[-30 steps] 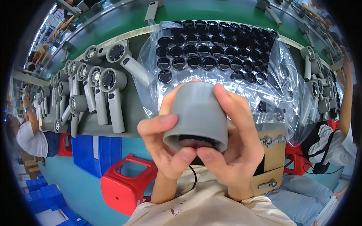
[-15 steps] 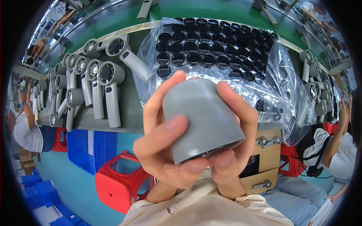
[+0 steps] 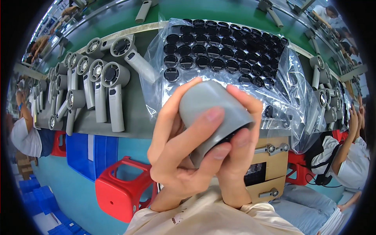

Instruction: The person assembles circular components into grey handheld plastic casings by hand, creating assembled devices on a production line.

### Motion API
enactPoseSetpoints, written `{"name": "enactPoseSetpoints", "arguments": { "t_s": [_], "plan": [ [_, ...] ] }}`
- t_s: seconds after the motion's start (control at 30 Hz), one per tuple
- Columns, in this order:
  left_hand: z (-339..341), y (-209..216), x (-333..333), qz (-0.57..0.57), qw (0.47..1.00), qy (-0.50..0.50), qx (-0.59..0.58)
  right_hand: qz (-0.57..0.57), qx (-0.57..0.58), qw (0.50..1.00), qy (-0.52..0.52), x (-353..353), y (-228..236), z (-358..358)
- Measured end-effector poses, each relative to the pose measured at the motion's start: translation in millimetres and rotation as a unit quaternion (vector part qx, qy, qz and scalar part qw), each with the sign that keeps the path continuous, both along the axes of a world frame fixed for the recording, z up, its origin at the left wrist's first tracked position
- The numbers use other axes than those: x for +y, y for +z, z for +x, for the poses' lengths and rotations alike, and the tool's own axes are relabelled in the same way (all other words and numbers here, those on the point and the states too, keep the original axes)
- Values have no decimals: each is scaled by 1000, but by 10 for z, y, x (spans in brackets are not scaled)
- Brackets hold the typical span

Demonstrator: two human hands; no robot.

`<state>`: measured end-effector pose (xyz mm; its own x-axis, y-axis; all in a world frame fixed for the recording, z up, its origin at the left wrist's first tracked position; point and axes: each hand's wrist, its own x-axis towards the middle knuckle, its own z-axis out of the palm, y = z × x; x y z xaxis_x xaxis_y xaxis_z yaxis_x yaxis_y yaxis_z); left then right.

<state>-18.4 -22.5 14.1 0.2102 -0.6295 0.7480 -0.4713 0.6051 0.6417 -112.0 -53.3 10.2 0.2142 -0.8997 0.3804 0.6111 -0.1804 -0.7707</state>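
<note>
Left of the gray fan housing, a bare strip of dark tabletop leaves a lane between the lying handheld fans and the clear plastic sheet; one slanted fan crosses the lane's far end. Beyond the housing, rows of black round caps block low passage. To its right, the sheet's crumpled part seems to stand up, though glare obscures its height.

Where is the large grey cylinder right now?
In the head view, the grey cylinder is near the centre, held between the left hand and right hand, below the black discs in the picture.
</note>
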Motion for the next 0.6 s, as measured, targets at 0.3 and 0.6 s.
{"name": "enactPoseSetpoints", "arguments": {
  "t_s": [0.3, 0.6],
  "plan": [
    [102, 122, 130, 2, 996, -85, -26, 69, -7, 997, 27, 126, 192, -48],
    [91, 77, 157, 17, 996, -71, -45, 11, 142, 990, 3, 126, 170, -22]
  ]
}}
